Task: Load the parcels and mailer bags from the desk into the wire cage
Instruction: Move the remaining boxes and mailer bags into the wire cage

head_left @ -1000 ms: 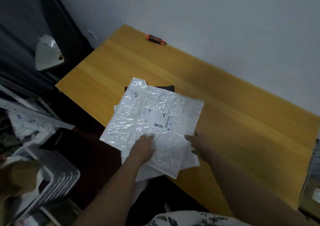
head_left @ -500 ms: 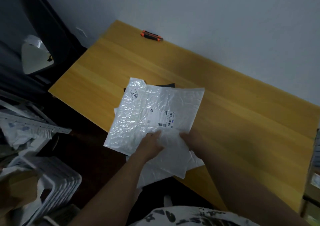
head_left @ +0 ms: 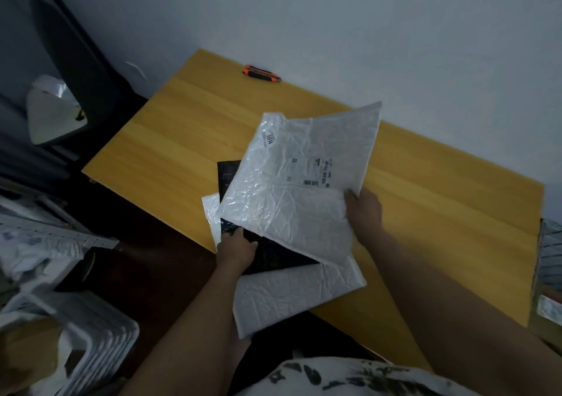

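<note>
Off the bench's (head_left: 182, 128) left end, low down, stood the white wire cage (head_left: 100, 335) with parcels heaped around it. At the bench's near edge the left hand (head_left: 235, 249) had its fingers curled on the near corner of a black mailer bag (head_left: 273, 257), which lay on a lower white mailer bag (head_left: 289, 298) that overhung the bench edge. Above both, tilted up off the bench, was the labelled white mailer bag (head_left: 301, 182), its right edge pinched by the right hand (head_left: 363, 210), thumb on top. An orange utility knife (head_left: 261, 73) lay at the bench's far edge, by the wall.
</note>
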